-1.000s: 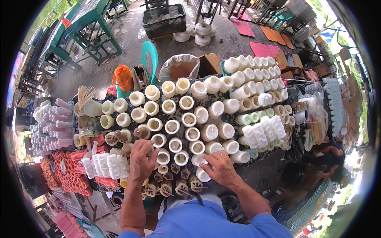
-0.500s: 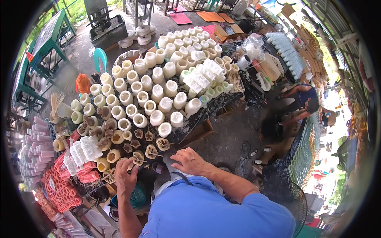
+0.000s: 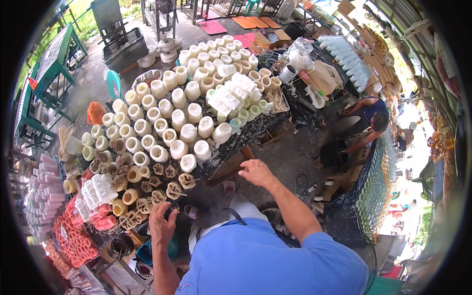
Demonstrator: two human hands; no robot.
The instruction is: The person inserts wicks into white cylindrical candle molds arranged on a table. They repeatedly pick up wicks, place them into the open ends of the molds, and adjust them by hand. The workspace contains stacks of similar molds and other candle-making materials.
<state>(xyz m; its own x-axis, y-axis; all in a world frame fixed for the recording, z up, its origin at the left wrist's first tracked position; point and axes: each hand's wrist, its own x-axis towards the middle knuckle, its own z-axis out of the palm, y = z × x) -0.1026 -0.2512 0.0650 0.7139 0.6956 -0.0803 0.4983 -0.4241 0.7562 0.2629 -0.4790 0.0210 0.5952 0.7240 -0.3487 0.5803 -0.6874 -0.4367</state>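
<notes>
My left hand (image 3: 161, 223) is at the near edge of the table, thumb and fingers apart, with no held thing visible. Just beyond its fingertips are flower-shaped brown wax pieces (image 3: 173, 190), some with thin sticks laid across their tops. My right hand (image 3: 257, 173) hovers off the table's near right corner, fingers loosely spread and touching nothing. Across the black-covered table stand many pale, hollow-topped wax cylinders (image 3: 159, 153), mostly upright in rows. White folded packs (image 3: 236, 94) rest on some cylinders at the right, and another white stack (image 3: 98, 191) lies at the left.
Red tube-like pieces (image 3: 73, 239) and pink wrapped bundles (image 3: 44, 189) are piled at left. A person (image 3: 376, 118) bends over a dark bucket (image 3: 334, 152) at right, beside rows of glass containers (image 3: 376, 191). A black crate (image 3: 125, 48) stands behind the table.
My right hand has lifted away from the flower-shaped pieces, toward the right and forward. My left hand has drawn slightly back from them. The whole view has shifted, so the table appears further left.
</notes>
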